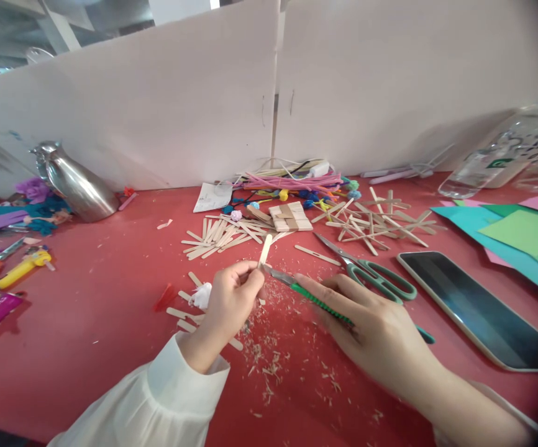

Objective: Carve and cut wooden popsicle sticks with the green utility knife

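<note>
My left hand [237, 293] pinches a wooden craft stick [265, 249], which points up and away from me. In my right hand [366, 316] is a green utility knife [318, 300], held with the index finger along its handle. Its blade [279, 275] meets the stick close to my left thumb. Wood shavings [271, 366] lie scattered on the red table below both hands. Just beyond my right hand rest scissors [376, 276] with grey-green handles. Beside my left wrist are loose craft sticks [182, 315] and a white crumpled lump [201, 296].
Piles of craft sticks [222, 236] and crossed sticks [376, 220] lie farther back, near pink pipe cleaners [292, 181]. A phone [478, 307], coloured paper [520, 236] and a clear bottle [483, 164] are at right. A metal jug [80, 186] stands left, before white partitions [157, 105].
</note>
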### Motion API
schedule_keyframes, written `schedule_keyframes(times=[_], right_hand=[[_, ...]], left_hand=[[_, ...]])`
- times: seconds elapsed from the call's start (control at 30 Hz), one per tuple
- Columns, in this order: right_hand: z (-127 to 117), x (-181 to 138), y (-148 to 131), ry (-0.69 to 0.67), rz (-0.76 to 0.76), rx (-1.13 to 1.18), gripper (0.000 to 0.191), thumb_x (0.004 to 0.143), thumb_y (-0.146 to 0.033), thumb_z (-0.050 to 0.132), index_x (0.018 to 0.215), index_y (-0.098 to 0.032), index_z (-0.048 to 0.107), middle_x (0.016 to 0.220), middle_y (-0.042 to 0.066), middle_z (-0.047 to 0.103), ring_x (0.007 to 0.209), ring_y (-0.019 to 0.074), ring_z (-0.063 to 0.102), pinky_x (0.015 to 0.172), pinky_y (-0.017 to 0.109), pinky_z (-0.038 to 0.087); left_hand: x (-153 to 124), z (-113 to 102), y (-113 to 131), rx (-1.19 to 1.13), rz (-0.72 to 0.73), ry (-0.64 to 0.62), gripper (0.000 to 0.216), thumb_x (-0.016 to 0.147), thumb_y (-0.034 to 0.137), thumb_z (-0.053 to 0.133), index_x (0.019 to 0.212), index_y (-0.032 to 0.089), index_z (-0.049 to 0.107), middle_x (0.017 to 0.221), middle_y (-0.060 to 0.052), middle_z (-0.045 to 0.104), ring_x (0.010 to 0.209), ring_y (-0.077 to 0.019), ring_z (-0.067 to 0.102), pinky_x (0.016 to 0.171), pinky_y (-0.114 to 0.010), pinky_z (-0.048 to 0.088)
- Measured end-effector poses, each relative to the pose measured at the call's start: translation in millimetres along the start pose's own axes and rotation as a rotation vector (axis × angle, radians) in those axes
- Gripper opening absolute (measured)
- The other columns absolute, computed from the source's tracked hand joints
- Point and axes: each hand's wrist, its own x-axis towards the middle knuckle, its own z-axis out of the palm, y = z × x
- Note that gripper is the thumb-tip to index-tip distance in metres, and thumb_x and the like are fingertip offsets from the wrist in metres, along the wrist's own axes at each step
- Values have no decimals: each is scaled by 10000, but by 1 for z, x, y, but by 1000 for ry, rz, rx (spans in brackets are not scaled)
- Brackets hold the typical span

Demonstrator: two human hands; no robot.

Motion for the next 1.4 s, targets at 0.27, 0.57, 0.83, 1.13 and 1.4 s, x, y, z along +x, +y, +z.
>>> schedule_keyframes(times=[0.27,0.57,0.83,1.13,1.4], right_hand=[[0,-1,-1,26,-44,-73,352,832,-121,408,1114,-198,604,789,47,636,579,134,602,399,224,423],[5,-6,-6,25,-33,-125,363,826,-117,407,1136,-199,577,828,43,630,599,135,623,394,225,427],[3,-6,-7,88,28,-299,350,834,-146,383,1105,-190,599,806,51,635,543,147,628,326,229,385],[0,-6,-10,60,-2,-156,354,819,-120,402,1100,-203,602,813,34,638,565,126,625,352,215,415],[1,-8,-5,53,57,-226,369,817,-148,410,1126,-226,595,832,47,644,558,147,619,328,228,371]], left_hand=[[1,-1,-1,73,60,48,249,808,251,429,572,173,444,472,58,342,413,-60,299,395,-200,235],[-1,-1,-2,118,59,54,277,819,265,430,556,179,405,472,60,299,416,-66,288,392,-204,220],[-4,3,-2,97,21,28,308,827,298,428,543,179,410,448,61,328,383,-63,297,394,-212,227],[-2,2,0,74,28,35,307,836,299,424,553,179,419,439,66,314,377,-62,285,397,-214,233],[-4,2,3,52,26,7,310,828,304,441,545,176,433,425,64,345,361,-60,289,385,-212,230]])
